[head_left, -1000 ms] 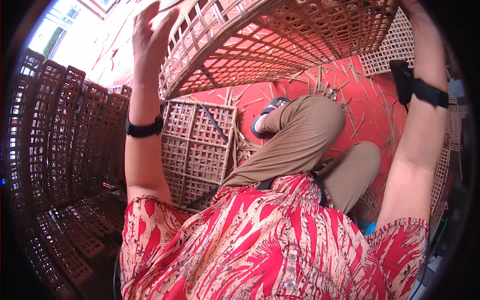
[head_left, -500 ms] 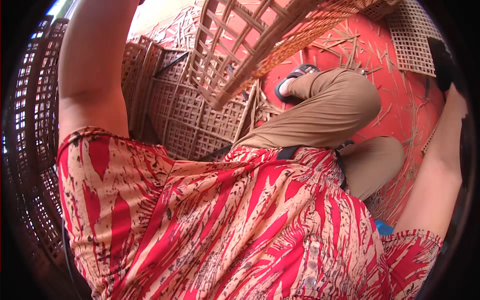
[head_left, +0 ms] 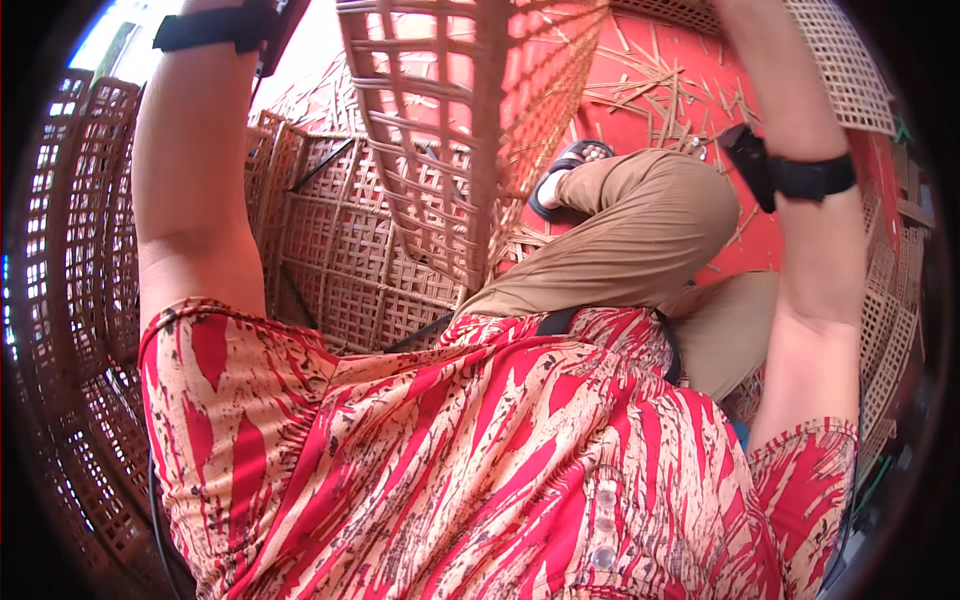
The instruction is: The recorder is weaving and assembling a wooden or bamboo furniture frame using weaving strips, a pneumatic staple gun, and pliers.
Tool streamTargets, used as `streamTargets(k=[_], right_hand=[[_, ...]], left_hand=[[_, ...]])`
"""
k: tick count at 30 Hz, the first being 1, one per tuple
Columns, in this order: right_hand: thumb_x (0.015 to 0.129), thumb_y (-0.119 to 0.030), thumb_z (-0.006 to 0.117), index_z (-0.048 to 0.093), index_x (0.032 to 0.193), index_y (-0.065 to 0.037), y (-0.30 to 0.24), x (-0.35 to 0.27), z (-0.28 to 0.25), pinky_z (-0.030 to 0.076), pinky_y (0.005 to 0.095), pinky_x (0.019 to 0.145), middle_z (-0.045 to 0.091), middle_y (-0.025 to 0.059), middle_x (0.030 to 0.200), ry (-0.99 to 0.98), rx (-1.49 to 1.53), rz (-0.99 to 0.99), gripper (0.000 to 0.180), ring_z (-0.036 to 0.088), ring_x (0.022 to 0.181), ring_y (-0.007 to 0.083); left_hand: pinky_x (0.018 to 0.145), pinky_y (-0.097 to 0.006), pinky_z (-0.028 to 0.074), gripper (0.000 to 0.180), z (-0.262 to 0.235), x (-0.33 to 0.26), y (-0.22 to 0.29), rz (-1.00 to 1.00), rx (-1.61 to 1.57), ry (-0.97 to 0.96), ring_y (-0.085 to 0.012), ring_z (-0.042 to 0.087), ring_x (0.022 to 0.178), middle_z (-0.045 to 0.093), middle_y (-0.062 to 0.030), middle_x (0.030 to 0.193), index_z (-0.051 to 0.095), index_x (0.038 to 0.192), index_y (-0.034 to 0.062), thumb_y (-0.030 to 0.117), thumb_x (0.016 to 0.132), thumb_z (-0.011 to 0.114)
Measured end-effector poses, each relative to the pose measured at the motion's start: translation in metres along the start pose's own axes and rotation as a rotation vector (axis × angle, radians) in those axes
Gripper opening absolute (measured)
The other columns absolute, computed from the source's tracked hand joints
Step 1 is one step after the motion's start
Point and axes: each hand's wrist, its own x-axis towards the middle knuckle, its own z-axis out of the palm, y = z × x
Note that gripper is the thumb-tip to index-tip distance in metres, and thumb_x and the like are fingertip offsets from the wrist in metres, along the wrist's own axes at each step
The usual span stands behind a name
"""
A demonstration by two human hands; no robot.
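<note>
A large open-weave bamboo basket (head_left: 450, 140) hangs tilted above my lap, its lattice side facing me and its top running out of the picture. Both my forearms are raised alongside it. My left forearm (head_left: 190, 170) rises at the left with a black wristband (head_left: 215, 25) at the top edge. On the right, my right forearm (head_left: 810, 260) carries a black strap with a small device (head_left: 790, 175). Both hands lie beyond the top edge, so their hold on the basket is hidden.
I sit on a red floor (head_left: 640, 90) strewn with bamboo strips. My bent leg in tan trousers (head_left: 640, 240) and a dark sandal (head_left: 565, 175) lie ahead. More lattice baskets (head_left: 330, 260) stand in front left; tall stacks (head_left: 70, 250) line the left, and woven panels (head_left: 850, 70) the right.
The basket has swung from lying flat overhead to hanging steeply at the upper centre. My arms have lifted higher, and both hands have left the picture.
</note>
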Motion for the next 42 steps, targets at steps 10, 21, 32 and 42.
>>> streamTargets(k=[10,21,32,42], right_hand=[[0.096,-0.04,0.066,0.062,0.126,-0.011,0.193,-0.097,-0.056,0.047,0.0447,0.097,0.067,0.0048,0.11,-0.052,-0.148,0.873,0.042,0.063,0.1,0.02],[0.103,-0.046,0.059,0.068,0.124,-0.013,0.09,-0.058,-0.147,0.063,0.0368,0.074,0.074,0.0017,0.104,-0.179,-0.179,0.668,0.04,0.071,0.089,0.0185],[0.1,-0.04,0.064,0.072,0.117,-0.014,0.1,0.06,-0.204,0.058,0.0262,0.064,0.068,-0.0028,0.089,-0.187,-0.222,0.359,0.032,0.065,0.074,0.0089],[0.1,-0.04,0.063,0.072,0.112,-0.014,0.112,0.079,-0.194,0.058,0.0257,0.062,0.07,-0.0026,0.088,-0.204,-0.357,0.234,0.03,0.066,0.071,0.008]], left_hand=[[0.092,-0.038,0.053,0.047,0.027,0.029,0.001,0.046,0.019,-0.041,-0.0242,0.067,0.103,0.069,-0.0161,0.114,0.065,0.125,0.0034,0.032,0.09,0.077],[0.089,-0.039,0.054,0.044,0.021,0.04,0.006,0.099,0.035,-0.025,-0.0245,0.069,0.097,0.071,-0.0158,0.108,0.067,0.121,0.0036,0.034,0.09,0.077],[0.085,-0.039,0.055,0.043,-0.082,-0.029,0.007,0.265,0.235,0.218,-0.0249,0.07,0.092,0.072,-0.0154,0.102,0.069,0.117,0.0038,0.036,0.09,0.077],[0.089,-0.031,0.056,0.041,-0.114,-0.161,-0.014,-0.254,0.028,0.197,-0.016,0.059,0.105,0.063,-0.0084,0.118,0.06,0.137,0.0035,0.004,0.097,0.066]])
